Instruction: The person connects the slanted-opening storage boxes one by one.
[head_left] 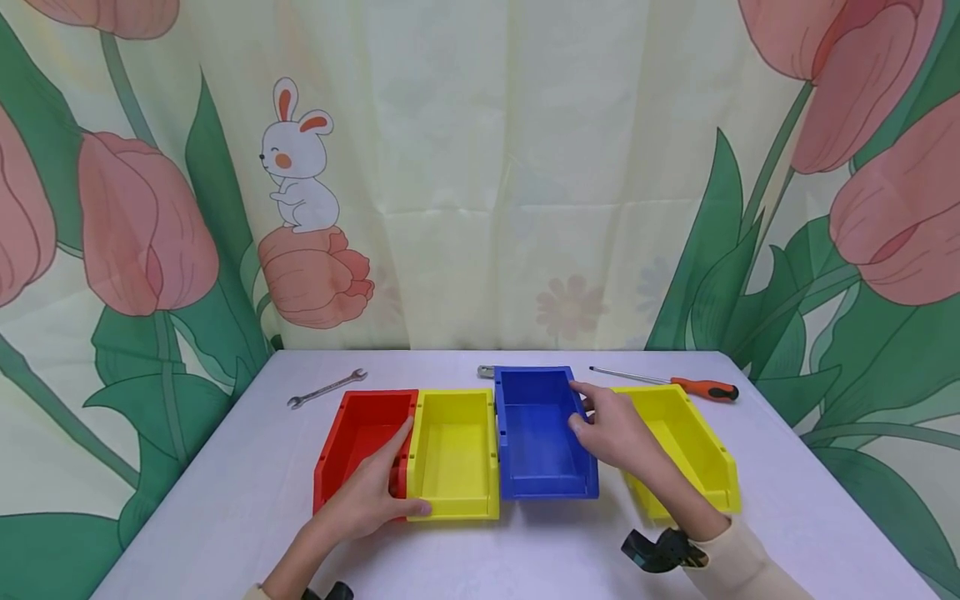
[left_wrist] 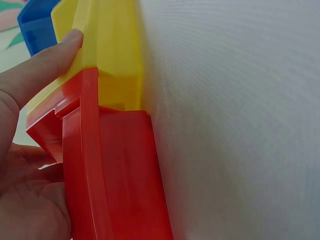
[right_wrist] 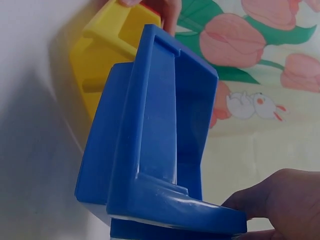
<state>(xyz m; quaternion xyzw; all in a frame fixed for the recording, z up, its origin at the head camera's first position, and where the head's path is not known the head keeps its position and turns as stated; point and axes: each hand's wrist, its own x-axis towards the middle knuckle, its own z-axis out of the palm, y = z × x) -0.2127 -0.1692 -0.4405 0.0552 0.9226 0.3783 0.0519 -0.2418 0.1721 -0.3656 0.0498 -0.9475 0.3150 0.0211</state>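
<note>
A red bin (head_left: 360,425) and a yellow bin (head_left: 453,454) stand side by side on the table. My left hand (head_left: 367,496) holds them where their walls meet, fingers in the red bin and thumb (left_wrist: 67,47) on the yellow bin's front rim. The right hand (head_left: 611,425) grips the right wall of a blue bin (head_left: 540,417), thumb outside the rim. Raised above the tabletop, the blue bin is close against the yellow bin's right side; in the right wrist view its front (right_wrist: 157,115) rises over the table.
A second yellow bin (head_left: 675,442) stands at the right, partly behind the right forearm. Behind it lies a screwdriver (head_left: 705,389) with an orange and black handle. A wrench (head_left: 327,389) lies at the back left, and a grey metal tool end (head_left: 486,372) shows behind the blue bin.
</note>
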